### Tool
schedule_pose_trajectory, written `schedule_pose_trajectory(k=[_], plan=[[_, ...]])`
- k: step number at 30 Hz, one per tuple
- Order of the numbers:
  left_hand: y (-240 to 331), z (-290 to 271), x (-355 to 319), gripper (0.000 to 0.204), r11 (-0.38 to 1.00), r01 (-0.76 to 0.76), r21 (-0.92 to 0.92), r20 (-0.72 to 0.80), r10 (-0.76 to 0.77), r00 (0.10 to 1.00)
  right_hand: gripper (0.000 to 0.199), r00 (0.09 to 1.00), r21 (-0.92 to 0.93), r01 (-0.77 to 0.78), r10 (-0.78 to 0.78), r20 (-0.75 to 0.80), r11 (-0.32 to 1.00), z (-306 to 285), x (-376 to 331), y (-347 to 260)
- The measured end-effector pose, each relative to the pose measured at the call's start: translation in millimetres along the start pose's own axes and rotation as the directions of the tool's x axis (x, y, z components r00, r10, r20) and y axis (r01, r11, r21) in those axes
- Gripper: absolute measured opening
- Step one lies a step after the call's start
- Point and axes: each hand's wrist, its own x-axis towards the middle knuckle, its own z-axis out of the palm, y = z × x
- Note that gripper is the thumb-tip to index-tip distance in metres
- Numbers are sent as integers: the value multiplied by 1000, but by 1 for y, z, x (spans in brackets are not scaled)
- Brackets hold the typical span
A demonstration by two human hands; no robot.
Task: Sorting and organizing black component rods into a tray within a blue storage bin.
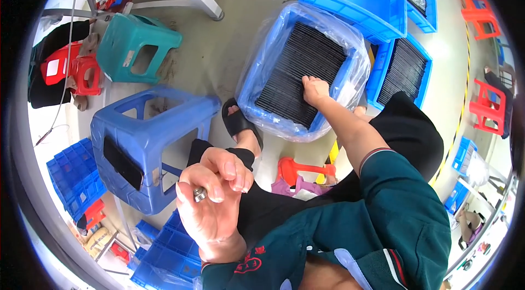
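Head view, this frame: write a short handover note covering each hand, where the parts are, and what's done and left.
Left hand: raised near the lap, fingers curled on a small shiny metal piece.
Right hand: reaching down, resting on the black flat parts stacked in the bag-lined blue bin.
A second blue bin of similar black parts sits to the right.
Done: cannot tell how many are handled.
Left: the lined bin looks nearly full.

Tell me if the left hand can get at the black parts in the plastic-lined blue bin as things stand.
Probably not straight away: the left hand is curled around a small metal piece near the lap, while the right hand already rests on the black parts in the blue bin.
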Motion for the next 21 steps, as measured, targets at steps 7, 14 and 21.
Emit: schedule_pose_trajectory(k=[7, 14, 21], plan=[[-5, 0, 0, 46, 1000, 23, 7, 10, -23, 1000, 20, 898, -145, 407, -424, -116, 902, -24, 59, -58], [-5, 1, 1, 46, 999, 36, -17, -14, -37, 999, 22, 829, -280, 559, -516, 216, 780, -12, 97, -58], [0, -5, 1, 46, 1000, 25, -11, -44, -25, 999, 22, 776, -343, 625, -514, 365, 701, -23, 116, -74]])
